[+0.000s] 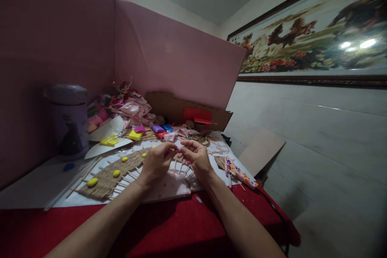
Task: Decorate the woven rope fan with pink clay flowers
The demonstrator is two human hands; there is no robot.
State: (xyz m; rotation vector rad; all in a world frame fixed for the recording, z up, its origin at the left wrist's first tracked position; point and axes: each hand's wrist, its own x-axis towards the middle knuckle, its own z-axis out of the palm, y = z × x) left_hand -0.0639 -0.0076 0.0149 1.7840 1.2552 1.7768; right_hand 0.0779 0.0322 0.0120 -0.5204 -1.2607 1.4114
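Note:
My left hand (157,162) and my right hand (196,157) meet over a fan-shaped woven piece (112,174) made of brown cord and thin wooden sticks. Between the fingertips of both hands I pinch a small pink lump of clay (175,151). Yellow clay lumps (92,182) sit along the weave. The piece lies on a white sheet (169,187) on a red-covered table (169,225).
A grey lidded jar (70,119) stands at the left by white paper plates (107,129). Coloured clay packets (157,129), pink fabric scraps (131,107) and a cardboard box (187,109) lie behind. A patterned tool (240,174) rests at the right edge. Pink partitions enclose the back and left.

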